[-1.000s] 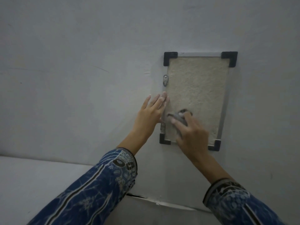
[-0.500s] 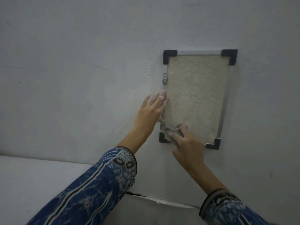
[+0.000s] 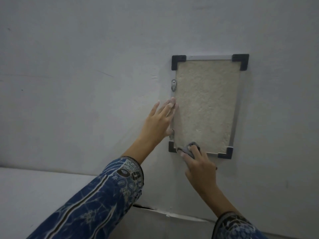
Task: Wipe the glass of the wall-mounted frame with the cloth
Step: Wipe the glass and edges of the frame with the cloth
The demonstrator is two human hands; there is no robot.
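Observation:
A rectangular frame point(image 3: 236, 107) with silver edges and black corner caps hangs on the wall, its glass point(image 3: 205, 100) covering a beige textured sheet. My right hand point(image 3: 200, 166) presses a small grey cloth point(image 3: 187, 149) against the glass at the bottom left corner. My left hand point(image 3: 159, 120) lies flat, fingers spread, against the wall and the frame's left edge, holding nothing. Part of the cloth is hidden under my fingers.
Two metal mounting clips, the upper clip point(image 3: 173, 85) and the lower clip point(image 3: 171, 133), sit on the frame's left edge. The pale wall point(image 3: 86, 66) surrounds the frame. A white ledge point(image 3: 34, 192) runs below left, with a crack point(image 3: 143, 207) along the wall's base.
My right hand has slid the cloth down from the lower middle of the glass to the bottom left corner. My left hand has stayed on the frame's left edge.

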